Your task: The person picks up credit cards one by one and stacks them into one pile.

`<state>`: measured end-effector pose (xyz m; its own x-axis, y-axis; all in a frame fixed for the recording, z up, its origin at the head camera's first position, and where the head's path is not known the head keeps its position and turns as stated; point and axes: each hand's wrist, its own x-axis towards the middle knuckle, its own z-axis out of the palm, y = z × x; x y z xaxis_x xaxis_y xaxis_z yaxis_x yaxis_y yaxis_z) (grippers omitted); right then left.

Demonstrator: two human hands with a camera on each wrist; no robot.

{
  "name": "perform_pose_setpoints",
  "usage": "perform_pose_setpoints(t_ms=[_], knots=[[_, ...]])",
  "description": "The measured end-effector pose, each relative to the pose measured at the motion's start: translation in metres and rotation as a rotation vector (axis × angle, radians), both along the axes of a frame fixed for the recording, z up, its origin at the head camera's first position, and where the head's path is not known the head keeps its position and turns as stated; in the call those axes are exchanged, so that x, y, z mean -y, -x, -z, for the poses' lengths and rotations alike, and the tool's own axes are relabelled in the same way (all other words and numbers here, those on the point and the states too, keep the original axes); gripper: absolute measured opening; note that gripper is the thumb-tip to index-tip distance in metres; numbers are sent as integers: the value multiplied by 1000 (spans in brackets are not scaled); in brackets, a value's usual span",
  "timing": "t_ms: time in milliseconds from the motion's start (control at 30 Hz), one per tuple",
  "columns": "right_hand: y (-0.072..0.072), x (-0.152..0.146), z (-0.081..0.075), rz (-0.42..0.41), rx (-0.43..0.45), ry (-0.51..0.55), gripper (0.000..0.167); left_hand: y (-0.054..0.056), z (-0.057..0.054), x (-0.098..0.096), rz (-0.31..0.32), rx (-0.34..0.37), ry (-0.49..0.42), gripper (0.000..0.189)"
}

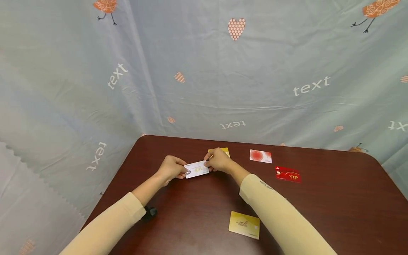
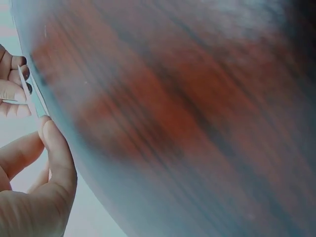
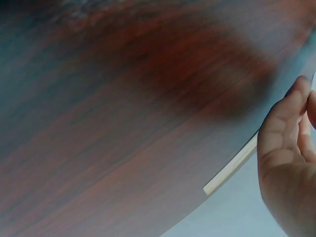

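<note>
Over the far left part of the table, both hands hold a white card (image 1: 197, 170) with gold VIP lettering. My left hand (image 1: 170, 169) pinches its left end between thumb and fingers. At the right end, my right hand (image 1: 220, 160) grips the card the same way. The left wrist view catches the card (image 2: 35, 101) nearly edge-on, running between the two hands. A yellow card (image 1: 226, 151) lies just behind the right hand, which covers part of it. In the right wrist view, only a sliver of the card shows at the right edge.
On the dark wood table (image 1: 334, 205), a white card with red circles (image 1: 260, 156) and a red VIP card (image 1: 288, 174) lie to the right. Another yellow card (image 1: 244, 225) is near the right sleeve. A small black object (image 1: 149, 213) sits beside the left sleeve. A patterned curtain (image 1: 204, 88) hangs behind.
</note>
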<state>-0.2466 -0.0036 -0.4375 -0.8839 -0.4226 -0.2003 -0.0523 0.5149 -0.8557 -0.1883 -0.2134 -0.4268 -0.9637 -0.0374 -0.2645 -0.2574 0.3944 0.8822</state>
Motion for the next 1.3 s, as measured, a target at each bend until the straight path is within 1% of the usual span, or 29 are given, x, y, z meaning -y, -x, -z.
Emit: perform_pose_setpoints(t_ms=[67,167,333,467,633,700,867,1067,1300], knots=[[-1,-1,-2,4,26,33,14,0,-1,1,1,-8,-15,30],[-2,-4,-5,3,43,42,15,0,-3,1,7,-6,-40,31],[-5,-9,-7,-7,69,48,15,-2,-5,-1,16,18,-62,31],[-7,-14,-11,-14,89,78,14,-4,-7,-4,18,38,-76,30],[-9,-23,-16,-22,107,104,14,-8,-10,-7,36,45,-95,31],[-9,-26,-16,-24,105,109,13,-8,-9,-8,48,38,-112,32],[-12,-35,-18,-20,140,145,9,-10,-7,-10,70,18,-173,34],[-17,-45,-19,-7,184,196,13,-12,-7,-16,83,0,-237,35],[-24,-57,-19,21,234,232,16,-15,-8,-22,87,22,-318,36]])
